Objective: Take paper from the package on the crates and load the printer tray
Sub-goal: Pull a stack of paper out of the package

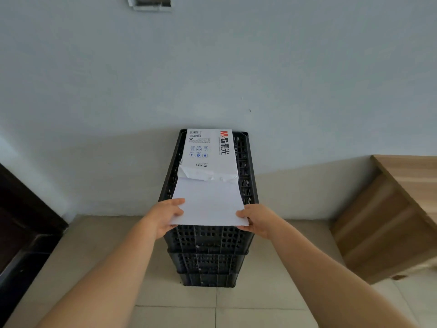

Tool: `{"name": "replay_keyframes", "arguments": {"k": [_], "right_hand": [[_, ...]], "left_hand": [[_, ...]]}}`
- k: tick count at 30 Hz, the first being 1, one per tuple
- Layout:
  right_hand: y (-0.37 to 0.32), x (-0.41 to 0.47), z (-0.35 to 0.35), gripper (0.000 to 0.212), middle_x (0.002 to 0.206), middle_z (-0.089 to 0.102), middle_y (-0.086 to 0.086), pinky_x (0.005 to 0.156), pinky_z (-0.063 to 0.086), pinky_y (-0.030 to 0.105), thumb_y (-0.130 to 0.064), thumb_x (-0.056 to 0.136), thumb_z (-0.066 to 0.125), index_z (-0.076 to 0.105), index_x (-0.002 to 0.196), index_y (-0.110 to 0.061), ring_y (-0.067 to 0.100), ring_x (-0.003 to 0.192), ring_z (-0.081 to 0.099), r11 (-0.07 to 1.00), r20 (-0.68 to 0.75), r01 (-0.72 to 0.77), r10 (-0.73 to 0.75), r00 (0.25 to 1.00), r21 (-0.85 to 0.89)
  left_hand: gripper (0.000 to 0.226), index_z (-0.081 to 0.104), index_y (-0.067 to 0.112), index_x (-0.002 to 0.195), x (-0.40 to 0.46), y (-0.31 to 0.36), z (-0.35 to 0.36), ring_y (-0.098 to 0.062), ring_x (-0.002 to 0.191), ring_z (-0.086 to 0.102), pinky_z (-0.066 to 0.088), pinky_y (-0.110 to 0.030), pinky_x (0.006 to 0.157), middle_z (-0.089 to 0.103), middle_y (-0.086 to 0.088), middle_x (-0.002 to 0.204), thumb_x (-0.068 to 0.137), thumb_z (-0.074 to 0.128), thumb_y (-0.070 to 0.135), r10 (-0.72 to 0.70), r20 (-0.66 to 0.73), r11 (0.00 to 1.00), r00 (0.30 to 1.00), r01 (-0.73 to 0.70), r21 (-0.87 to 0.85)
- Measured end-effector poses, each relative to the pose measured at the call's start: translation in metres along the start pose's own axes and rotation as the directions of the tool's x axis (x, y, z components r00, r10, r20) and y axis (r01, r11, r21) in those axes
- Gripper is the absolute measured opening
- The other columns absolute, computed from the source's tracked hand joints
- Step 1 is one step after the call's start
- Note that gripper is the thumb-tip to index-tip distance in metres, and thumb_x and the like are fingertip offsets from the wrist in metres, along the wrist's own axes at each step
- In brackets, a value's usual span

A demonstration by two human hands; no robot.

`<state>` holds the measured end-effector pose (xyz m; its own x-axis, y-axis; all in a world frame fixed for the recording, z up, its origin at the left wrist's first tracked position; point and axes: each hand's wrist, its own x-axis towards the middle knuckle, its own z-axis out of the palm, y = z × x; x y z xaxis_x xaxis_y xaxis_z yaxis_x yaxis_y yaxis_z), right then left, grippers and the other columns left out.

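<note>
While both arms reach forward | left hand (165,215) and right hand (254,220) pinch paper (209,202) edges

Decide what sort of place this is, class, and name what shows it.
Probably a plain office corner or storeroom: bare pale painted wall, tiled floor, stacked black perforated plastic crates holding an opened white paper package, light wooden cabinet alongside.

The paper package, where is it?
In the middle of the view, the package lies on top of the black crates, against the wall, with paper sticking out toward both hands.
</note>
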<state>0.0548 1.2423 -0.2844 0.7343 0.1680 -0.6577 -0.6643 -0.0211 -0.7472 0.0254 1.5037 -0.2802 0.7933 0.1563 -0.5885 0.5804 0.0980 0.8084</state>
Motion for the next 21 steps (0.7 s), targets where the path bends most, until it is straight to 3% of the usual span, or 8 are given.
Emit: {"name": "replay_keyframes", "arguments": {"k": [3,9,13,18,21], "right_hand": [[0.01,-0.017,0.009,0.059,0.133,0.053,0.013,0.061,0.057,0.031,0.003,0.09,0.058,0.039,0.142,-0.019,0.028,0.102,0.062,0.994,0.001,0.105,-0.105,0.994,0.004],[0.042,-0.054,0.033,0.041,0.128,0.058,0.013,0.082,0.054,0.033,-0.006,0.09,0.062,0.057,0.13,-0.011,0.028,0.103,0.063,0.979,-0.092,0.197,-0.2,0.975,-0.049],[0.069,-0.092,0.046,0.043,0.12,0.064,0.011,0.069,0.053,0.024,-0.009,0.087,0.068,0.058,0.129,-0.008,0.021,0.09,0.067,0.965,-0.15,0.253,-0.262,0.953,-0.074],[0.088,-0.138,0.056,0.047,0.127,0.057,0.005,0.073,0.049,0.021,-0.007,0.091,0.062,0.052,0.136,-0.014,0.012,0.088,0.062,0.924,-0.17,0.339,-0.368,0.914,-0.176],[0.083,-0.168,0.056,0.042,0.116,0.061,-0.004,0.066,0.052,0.019,-0.014,0.093,0.06,0.055,0.134,-0.023,0.014,0.085,0.064,0.854,-0.2,0.459,-0.507,0.838,-0.243]], "left_hand": [[0.038,0.064,0.022,0.114,-0.017,-0.009,-0.01,-0.024,0.103,0.061,0.053,-0.035,0.081,0.06,-0.007,0.122,0.089,0.052,-0.004,0.016,0.014,1.0,1.0,-0.016,0.004],[0.04,0.063,0.023,0.118,-0.062,-0.034,-0.032,-0.027,0.106,0.061,0.053,-0.036,0.085,0.059,-0.009,0.127,0.089,0.054,-0.002,0.134,0.036,0.99,0.99,-0.135,0.026],[0.04,0.064,0.032,0.112,-0.094,-0.053,-0.046,-0.026,0.111,0.059,0.048,-0.041,0.1,0.056,-0.007,0.132,0.088,0.056,0.001,0.216,0.056,0.968,0.975,-0.222,0.115],[0.044,0.061,0.029,0.122,-0.141,-0.063,-0.05,-0.019,0.109,0.057,0.047,-0.025,0.084,0.056,-0.002,0.129,0.089,0.055,0.001,0.342,0.069,0.923,0.937,-0.349,0.162],[0.045,0.061,0.036,0.119,-0.165,-0.054,-0.046,-0.018,0.117,0.053,0.044,-0.03,0.098,0.055,0.003,0.13,0.088,0.054,0.003,0.46,0.053,0.868,0.886,-0.462,0.181]]}}
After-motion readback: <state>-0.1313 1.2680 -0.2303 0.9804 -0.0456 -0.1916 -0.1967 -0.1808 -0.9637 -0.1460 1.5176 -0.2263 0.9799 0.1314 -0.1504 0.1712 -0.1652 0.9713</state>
